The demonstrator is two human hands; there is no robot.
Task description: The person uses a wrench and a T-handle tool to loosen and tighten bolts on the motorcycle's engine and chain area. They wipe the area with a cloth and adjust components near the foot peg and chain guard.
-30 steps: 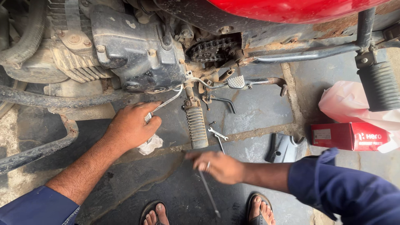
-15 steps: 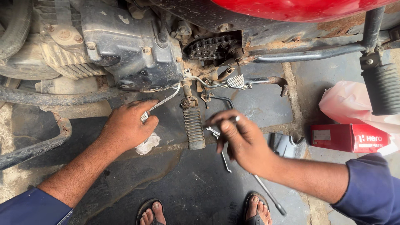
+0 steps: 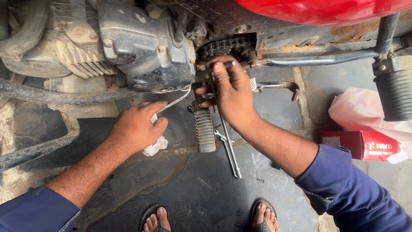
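Seen from the head camera, the person crouches beside a motorcycle, both forearms stretched toward the grimy engine case (image 3: 146, 47). The right hand (image 3: 231, 92) is raised against the machine just below the exposed chain sprocket (image 3: 225, 45); its fingers are curled tight around a long, thin metal rod tool (image 3: 227, 141), whose upper end sits under the index finger near the sprocket while its lower end slants down toward the concrete floor (image 3: 206, 197). Just left of that hand hangs the ribbed rubber footrest (image 3: 205, 129), and a small wrench lies on the floor behind the rod, partly hidden. The left hand (image 3: 137, 126) is closed, pinching the ridged end of a thin wire cable (image 3: 174, 102) that curves up to the bottom of the engine case; a crumpled white rag (image 3: 155, 147) lies on the floor touching the heel of that hand. Farther right, well apart from both hands, a red cardboard box (image 3: 362, 144) sits beneath a pink plastic bag (image 3: 365, 114), near a second black footrest (image 3: 395, 94). Two sandalled feet show at the bottom edge.
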